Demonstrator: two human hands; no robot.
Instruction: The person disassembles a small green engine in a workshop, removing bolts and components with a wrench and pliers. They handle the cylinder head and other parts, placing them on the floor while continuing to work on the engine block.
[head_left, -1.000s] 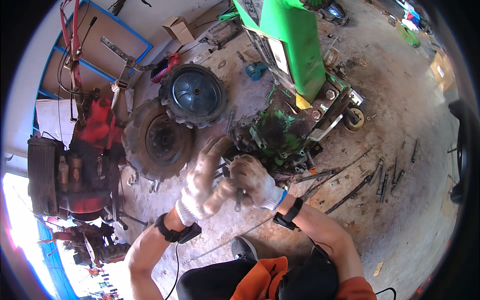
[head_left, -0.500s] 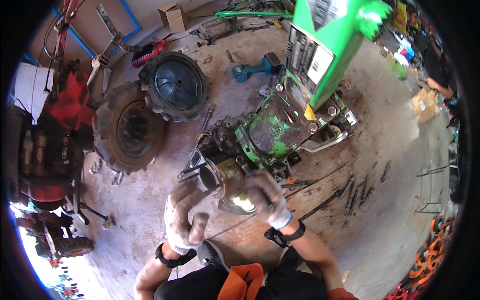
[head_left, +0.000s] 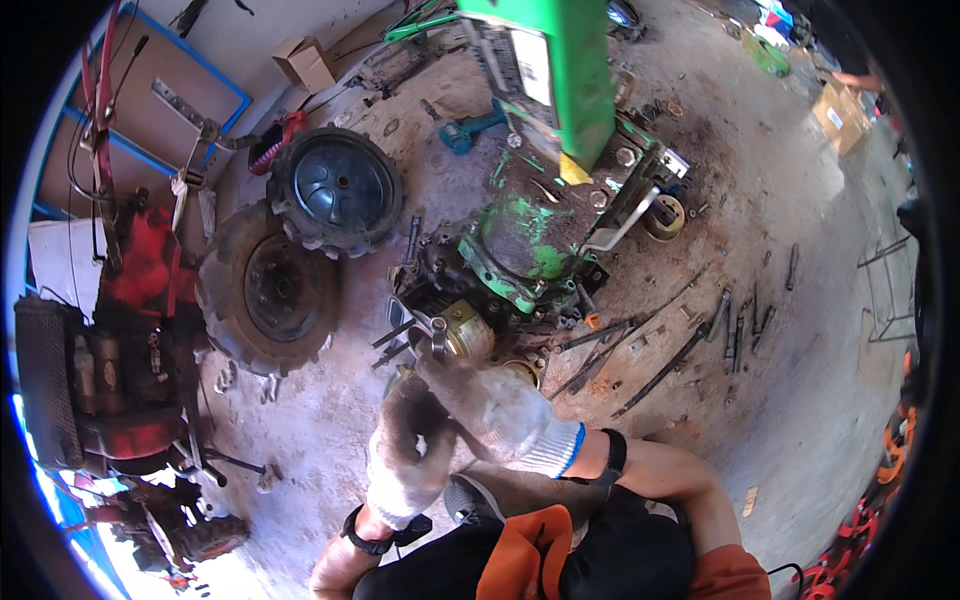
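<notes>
Both my hands wear whitish, dirt-stained knit gloves and meet in front of a partly dismantled green machine (head_left: 520, 240). My right hand (head_left: 500, 405) reaches across to the left, its fingers closed on what looks like a wrench (head_left: 438, 326); only the ring end shows above the glove. Just beyond the fingertips is a gold-coloured cylindrical part (head_left: 468, 334) on the machine's near end. My left hand (head_left: 408, 450) is curled right beside the right one, touching it or nearly so. Whatever lies in its fingers is hidden. A brass-coloured ring (head_left: 525, 372) shows behind my right hand.
Two lugged wheels (head_left: 340, 185) lie at the left, near red machinery (head_left: 140, 380). A teal power tool (head_left: 465, 130) rests on the far floor. Bolts and rods (head_left: 735, 330) are scattered right. At the upper right, a person's hand is near a cardboard box (head_left: 840, 115).
My right hand has moved left with the wrench-like tool, and my hands have come together from being apart. The view has shifted, so the green machine appears further left.
</notes>
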